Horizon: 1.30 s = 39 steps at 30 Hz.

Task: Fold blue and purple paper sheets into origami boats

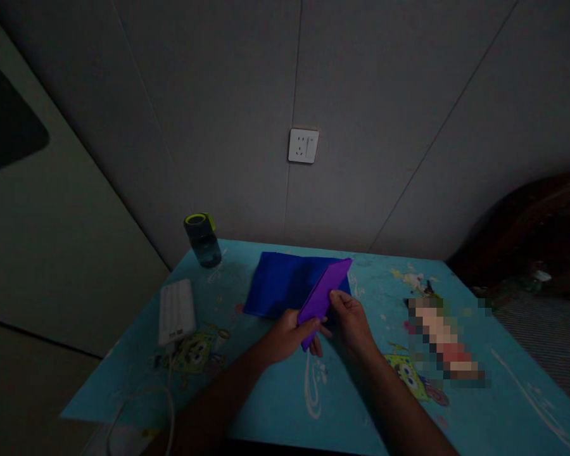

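A flat purple piece, like folded paper (323, 295), is held tilted above the table between my two hands. My left hand (292, 332) grips its lower end, thumb on top and fingers beneath. My right hand (351, 316) pinches its right edge with thumb and fingertips. Behind and partly under it lies a dark blue flat sheet or folder (282, 285) on the table; its front right part is hidden by the purple piece and my hands.
The table (266, 405) has a blue cartoon-print cover. A dark bottle with a yellow-green rim (204, 240) stands at back left. In front of it lies a white power bank (177, 311) with a cable (170, 396). A blurred-out item (446, 342) lies right. The wall holds a socket (303, 145).
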Available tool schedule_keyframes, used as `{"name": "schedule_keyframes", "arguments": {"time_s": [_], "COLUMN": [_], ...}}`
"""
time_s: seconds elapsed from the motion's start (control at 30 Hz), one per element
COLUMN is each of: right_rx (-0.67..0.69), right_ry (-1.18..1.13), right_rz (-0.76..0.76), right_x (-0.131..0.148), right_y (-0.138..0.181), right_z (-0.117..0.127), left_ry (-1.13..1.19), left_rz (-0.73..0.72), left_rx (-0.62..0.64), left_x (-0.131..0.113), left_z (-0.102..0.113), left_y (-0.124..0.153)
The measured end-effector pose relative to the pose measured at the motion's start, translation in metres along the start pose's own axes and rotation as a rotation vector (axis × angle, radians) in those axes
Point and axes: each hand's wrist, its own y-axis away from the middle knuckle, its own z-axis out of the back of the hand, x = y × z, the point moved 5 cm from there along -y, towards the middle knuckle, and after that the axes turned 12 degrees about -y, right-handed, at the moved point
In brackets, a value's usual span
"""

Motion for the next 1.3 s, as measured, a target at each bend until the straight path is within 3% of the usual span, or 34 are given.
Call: {"name": "schedule_keyframes", "arguments": {"time_s": [0.57,0.83,1.0,1.1,1.23,1.3], "right_rx": [-0.269,-0.297,-0.300,-0.233,-0.092,-0.077], "right_ry": [-0.181,-0.217,-0.250,-0.220,-0.037,0.054], "right_rz": [0.187,0.128,0.095,0.096,0.109,0.106], "right_x": [0.031,0.031,0.035,0.037,0.031,0.024], "right_y": [-0.013,-0.016,-0.017,-0.018,-0.016,-0.013], "right_z": [0.034,0.040,0.044,0.039,0.025,0.018], "left_ry": [-0.192,-0.105,-0.113,-0.126,-0.306,-0.453], "left_rz": [0.067,0.103,0.112,0.061,-0.058,-0.108], "left_rx": [0.204,0.186,0.277,0.145,-0.242,-0.368], "left_x": [0.003,0.005,0.000,0.002,0.001,-0.004], "left_z": [-0.002,-0.006,-0.013,-0.007,0.016,0.023], "left_y": [0.006,0.006,0.010,0.005,0.000,0.003]}}
